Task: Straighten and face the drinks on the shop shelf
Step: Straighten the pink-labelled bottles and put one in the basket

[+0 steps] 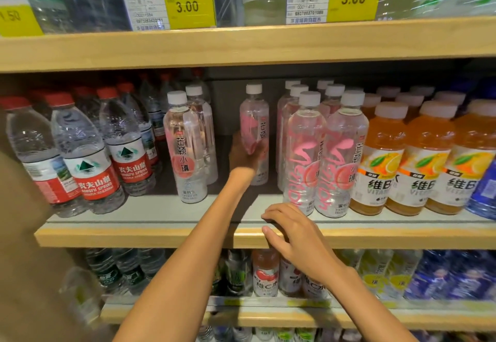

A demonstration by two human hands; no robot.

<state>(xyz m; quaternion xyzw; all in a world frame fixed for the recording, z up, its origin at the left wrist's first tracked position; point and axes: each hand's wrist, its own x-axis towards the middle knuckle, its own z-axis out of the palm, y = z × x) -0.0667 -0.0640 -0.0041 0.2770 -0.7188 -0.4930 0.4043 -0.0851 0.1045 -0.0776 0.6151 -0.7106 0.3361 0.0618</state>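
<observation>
The wood-edged shelf (pixel 161 237) before me carries pink-label bottles (pixel 303 153) at its middle. Left of them stand red-capped water bottles (pixel 86 153). Just right of them are orange vitamin drinks (pixel 381 159), then a blue bottle (pixel 483 191). My right grip (pixel 298 239) rests on the front edge.

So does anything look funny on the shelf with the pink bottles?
Yes. The pink bottle the left hand grips is far back, leaving a gap in the front row. The two front pink bottles right of it show big sideways writing, unlike the leftmost pink bottle, which faces forward.
</observation>
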